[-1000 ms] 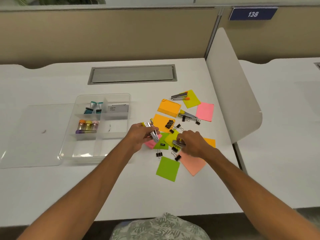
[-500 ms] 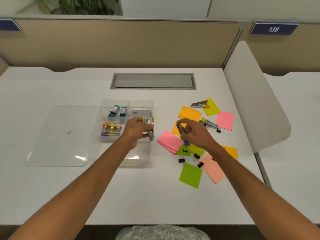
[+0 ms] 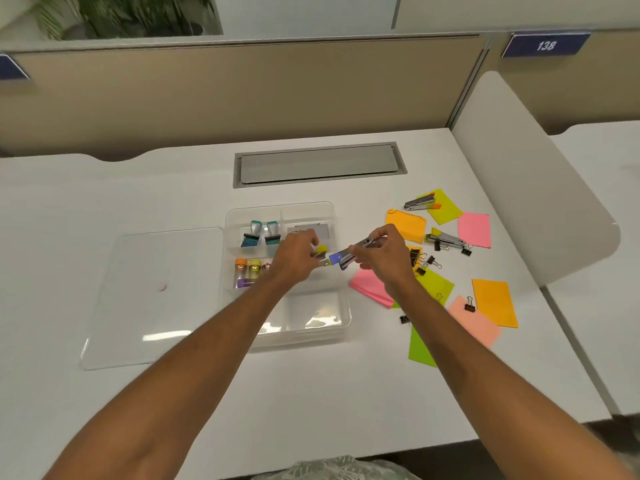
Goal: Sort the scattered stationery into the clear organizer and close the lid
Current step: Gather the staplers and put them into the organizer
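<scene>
Head view: left hand (image 3: 294, 259) pinches yellow-capped stapler (image 3: 321, 250) over 3 o'clock compartment of clear organizer (image 3: 311, 205), right hand (image 3: 384, 258) grips purple-capped stapler (image 3: 341, 258) at that rim; best laid flat, parallel, one at a time

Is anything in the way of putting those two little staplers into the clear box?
Nothing I can see. The lid lies flat left of the clear organizer, so its top is open. The left hand holds the yellow-tipped stapler and the right hand the blue-tipped stapler right over it.
</scene>
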`<action>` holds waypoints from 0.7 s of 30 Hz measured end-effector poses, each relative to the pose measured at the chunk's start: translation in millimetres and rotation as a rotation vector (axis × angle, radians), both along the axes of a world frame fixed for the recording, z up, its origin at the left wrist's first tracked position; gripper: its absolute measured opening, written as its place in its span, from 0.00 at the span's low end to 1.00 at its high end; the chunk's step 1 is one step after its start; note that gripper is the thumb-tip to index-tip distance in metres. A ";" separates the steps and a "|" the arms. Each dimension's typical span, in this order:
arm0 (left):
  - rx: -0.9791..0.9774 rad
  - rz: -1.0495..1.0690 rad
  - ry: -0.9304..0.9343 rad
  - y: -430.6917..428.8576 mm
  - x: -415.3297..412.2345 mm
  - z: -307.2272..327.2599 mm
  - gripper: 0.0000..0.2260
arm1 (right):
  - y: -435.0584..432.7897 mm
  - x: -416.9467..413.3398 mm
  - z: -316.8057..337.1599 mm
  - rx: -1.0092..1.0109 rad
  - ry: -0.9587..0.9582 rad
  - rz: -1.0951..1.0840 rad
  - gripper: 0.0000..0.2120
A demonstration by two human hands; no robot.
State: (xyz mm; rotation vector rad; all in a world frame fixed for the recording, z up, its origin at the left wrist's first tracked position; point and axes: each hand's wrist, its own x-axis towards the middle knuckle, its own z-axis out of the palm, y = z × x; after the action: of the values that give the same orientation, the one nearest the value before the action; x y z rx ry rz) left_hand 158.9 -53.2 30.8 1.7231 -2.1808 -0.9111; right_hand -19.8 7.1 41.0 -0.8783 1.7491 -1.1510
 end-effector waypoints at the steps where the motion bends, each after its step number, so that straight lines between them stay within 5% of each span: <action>1: 0.007 -0.036 -0.036 -1.1 -0.9 -1.8 0.11 | 0.5 1.6 -1.4 -0.005 0.005 -0.037 0.20; 6: 0.080 -0.179 -0.165 -2.5 0.0 -16.8 0.11 | 2.5 2.0 -6.3 -0.007 0.044 -0.130 0.13; 15: 0.104 -0.186 -0.099 -5.6 5.3 -27.4 0.13 | -7.6 10.1 -9.3 0.057 0.001 -0.132 0.13; 21: -0.154 0.272 0.121 1.7 20.2 -21.7 0.10 | -29.6 33.0 -13.5 0.109 0.254 0.063 0.07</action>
State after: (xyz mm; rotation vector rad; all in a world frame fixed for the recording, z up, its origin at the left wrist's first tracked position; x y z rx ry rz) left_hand 179.1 -51.5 9.1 1.7833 -1.8319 -0.7367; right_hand 13.2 -22.5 27.5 -1.0414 1.9529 -0.9254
